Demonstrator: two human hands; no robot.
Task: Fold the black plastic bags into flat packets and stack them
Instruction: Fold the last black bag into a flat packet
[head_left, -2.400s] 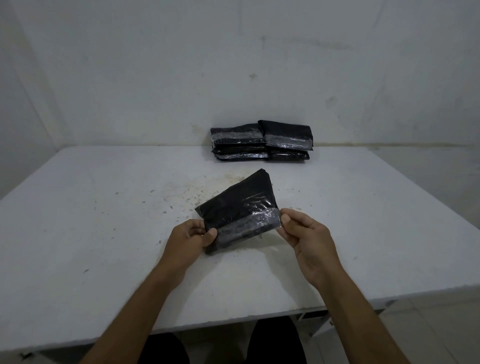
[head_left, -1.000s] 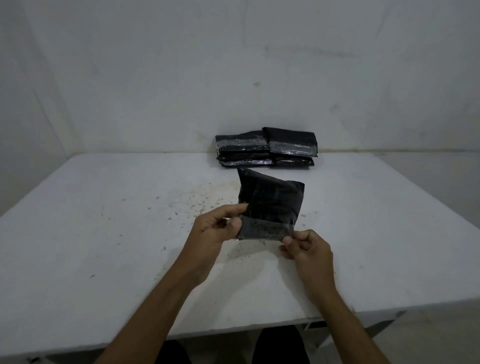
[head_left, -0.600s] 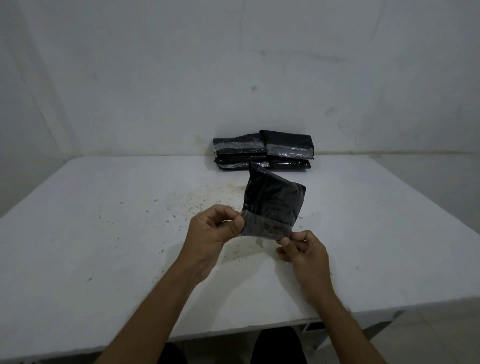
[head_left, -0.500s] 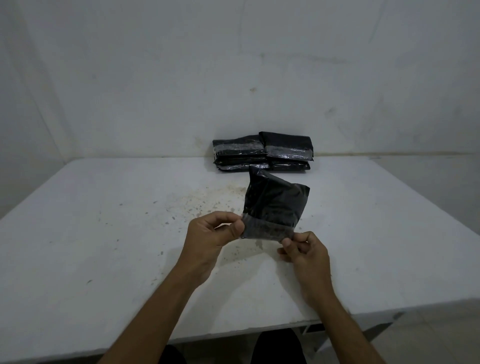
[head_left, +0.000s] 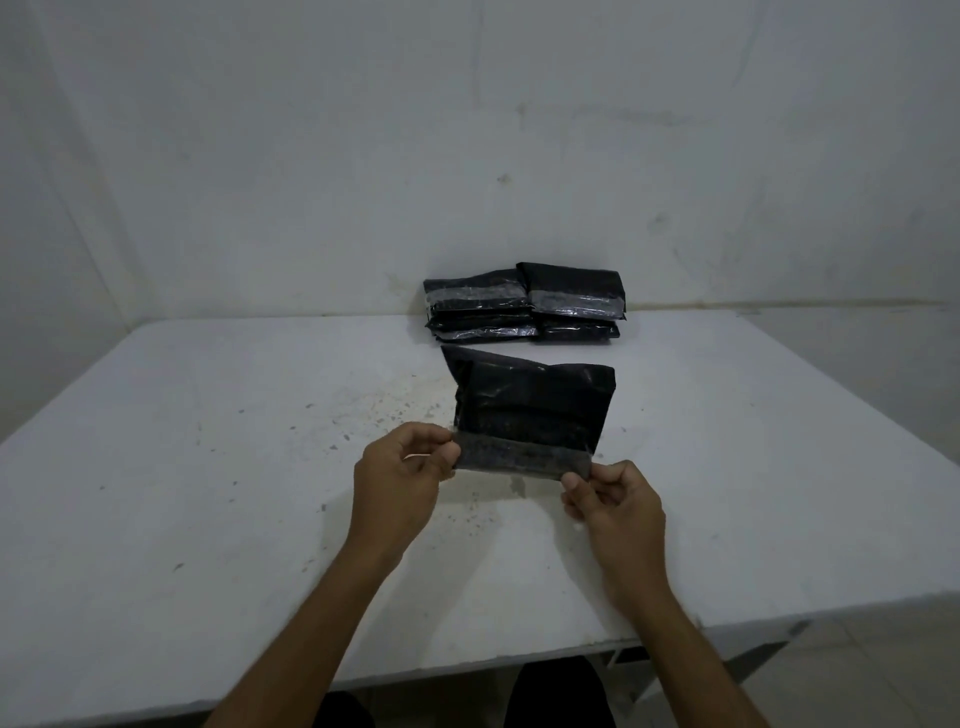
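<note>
A black plastic bag folded into a flat packet is held upright above the middle of the white rectangular table, its greyer, semi-clear flap strip along the bottom edge nearest the person. The left hand pinches the strip's left end at 9 o'clock of the packet between thumb and curled forefinger; the right hand pinches the lower right corner at 4 o'clock, fingers curled in. The packet's top left corner pokes up in a loose point, and its top edge sags slightly.

At 12 o'clock, against the pale wall at the table's far edge, lie two side-by-side stacks of finished black packets, apart from the held packet by a narrow band of bare tabletop. The right stack's top packet overlaps the left stack's edge.

Wide bare tabletop runs out towards 9 o'clock and 3 o'clock, up to the table's left and right edges; the near edge crosses below the forearms at 6 o'clock. Dark specks scatter over the surface around 10 o'clock of the packet.

How many packets each stack holds is hard to count, the layers merging in shadow. The packet's back face is hidden, as are the fingertips behind it. Dark-clad knees show under the table edge, cut off by the frame.
</note>
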